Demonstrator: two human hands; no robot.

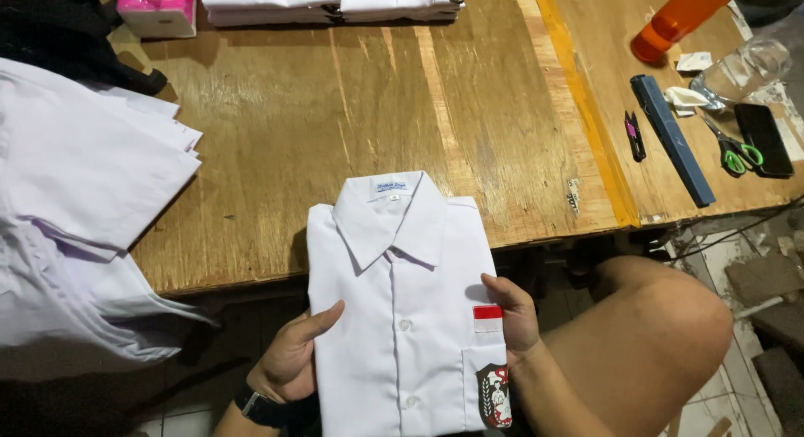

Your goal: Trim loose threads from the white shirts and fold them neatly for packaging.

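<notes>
A folded white shirt [402,320] with a collar, front buttons and a red-and-white patch over a pocket badge is held upright at the near edge of the wooden table [335,118]. My left hand [293,357] grips its left side, thumb on the front. My right hand [512,315] grips its right side beside the patch. The shirt's collar end rests on the table edge.
A heap of loose white shirts [75,211] lies at the left. Folded shirts [335,3] are stacked at the far edge beside a pink tissue box [157,8]. At the right are an orange bottle [680,18], a blue ruler [672,139], thread snips [635,135], green-handled scissors [735,148] and a phone [764,139]. My knee [670,320] is lower right.
</notes>
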